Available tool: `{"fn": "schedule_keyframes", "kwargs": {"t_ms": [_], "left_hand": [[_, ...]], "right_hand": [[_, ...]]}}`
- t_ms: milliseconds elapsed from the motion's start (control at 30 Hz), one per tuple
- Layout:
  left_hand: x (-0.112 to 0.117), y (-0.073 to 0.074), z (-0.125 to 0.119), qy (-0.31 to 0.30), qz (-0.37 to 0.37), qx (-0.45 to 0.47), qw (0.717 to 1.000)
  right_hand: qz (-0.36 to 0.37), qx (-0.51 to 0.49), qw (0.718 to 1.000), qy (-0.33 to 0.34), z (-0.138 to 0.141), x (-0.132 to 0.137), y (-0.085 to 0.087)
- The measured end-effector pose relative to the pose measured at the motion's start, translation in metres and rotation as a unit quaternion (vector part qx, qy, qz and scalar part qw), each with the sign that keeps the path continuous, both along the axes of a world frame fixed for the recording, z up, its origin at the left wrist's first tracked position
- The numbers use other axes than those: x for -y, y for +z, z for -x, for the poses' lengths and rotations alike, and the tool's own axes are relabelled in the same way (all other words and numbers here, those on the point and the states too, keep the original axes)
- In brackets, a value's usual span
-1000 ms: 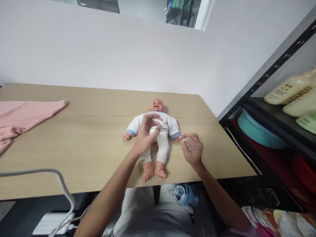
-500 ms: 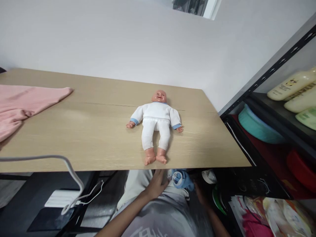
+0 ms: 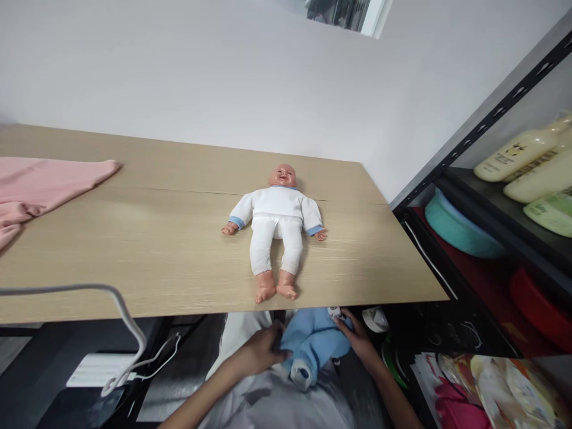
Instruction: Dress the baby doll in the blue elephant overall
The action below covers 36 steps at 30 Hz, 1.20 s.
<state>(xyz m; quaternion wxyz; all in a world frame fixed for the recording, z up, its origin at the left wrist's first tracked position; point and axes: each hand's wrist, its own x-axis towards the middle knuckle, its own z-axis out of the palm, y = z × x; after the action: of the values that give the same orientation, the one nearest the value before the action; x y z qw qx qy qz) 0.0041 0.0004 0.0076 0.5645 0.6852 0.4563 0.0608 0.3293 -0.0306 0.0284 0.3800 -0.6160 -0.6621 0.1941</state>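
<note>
Over my lap, just below the table's front edge, is a small blue garment [image 3: 315,342] with a white-lined cuff; whether it is a top or trousers I cannot tell. My left hand [image 3: 263,350] grips its left side with bent fingers. At its upper right, my right hand [image 3: 355,339] pinches the cloth near a white patch. On the table lies a baby doll [image 3: 281,208] on its back, head toward the wall and feet near the front edge. It wears a white top with blue cuffs and white trousers. Neither hand touches the doll.
A pink cloth [image 3: 49,185] lies on the left of the wooden table [image 3: 170,250]. A grey cable [image 3: 127,313] curves over its front left edge. To the right, a shelf holds bottles [image 3: 516,155], a teal basin [image 3: 460,226] and a red basin [image 3: 540,310].
The blue garment, bunched between the hands before, is now spread wider and held higher over my lap. Both hands have come up onto it. The view has shifted slightly right.
</note>
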Motion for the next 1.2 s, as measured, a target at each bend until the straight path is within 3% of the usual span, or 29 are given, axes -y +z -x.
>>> {"fn": "schedule_keyframes", "kwargs": {"t_ms": [67,133,267,367,433,500,633,733,867,967,1067,1200], "left_hand": [[0.004,0.038,0.033,-0.034,-0.015,-0.102,0.994],[0.002,0.083,0.057,-0.066,-0.035,-0.169,0.983],[-0.011,0.174,0.070,-0.130,-0.029,-0.011,0.991],[-0.030,0.220,0.058,-0.001,-0.171,0.068,0.983],[-0.053,0.239,0.044,0.106,-0.310,0.121,0.937],[-0.084,0.252,0.031,0.151,-0.391,0.168,0.892],[-0.159,0.274,0.018,0.066,-0.354,0.239,0.902],[-0.200,0.289,0.018,0.040,-0.349,0.314,0.882],[-0.227,0.301,0.018,0.047,-0.402,0.359,0.841],[-0.240,0.301,0.013,0.091,-0.430,0.402,0.803],[-0.255,0.297,0.011,0.123,-0.436,0.422,0.786],[-0.277,0.288,0.015,0.141,-0.408,0.451,0.781]], "right_hand": [[0.049,-0.019,0.997,0.055,0.016,0.002,0.029],[0.062,-0.020,0.986,0.156,0.031,0.005,0.066],[-0.066,0.039,0.960,0.269,0.048,-0.009,0.144],[-0.197,0.064,0.943,0.260,0.057,-0.043,0.188],[-0.259,0.071,0.932,0.242,0.064,-0.075,0.211],[-0.321,0.074,0.912,0.244,0.071,-0.109,0.229],[-0.406,0.054,0.871,0.273,0.079,-0.170,0.253],[-0.368,0.001,0.898,0.242,0.077,-0.201,0.264],[-0.240,0.020,0.935,0.261,0.069,-0.227,0.283],[-0.175,0.108,0.920,0.333,0.066,-0.244,0.296],[-0.180,0.096,0.913,0.353,0.071,-0.258,0.300],[-0.227,-0.022,0.910,0.347,0.083,-0.270,0.290]]}}
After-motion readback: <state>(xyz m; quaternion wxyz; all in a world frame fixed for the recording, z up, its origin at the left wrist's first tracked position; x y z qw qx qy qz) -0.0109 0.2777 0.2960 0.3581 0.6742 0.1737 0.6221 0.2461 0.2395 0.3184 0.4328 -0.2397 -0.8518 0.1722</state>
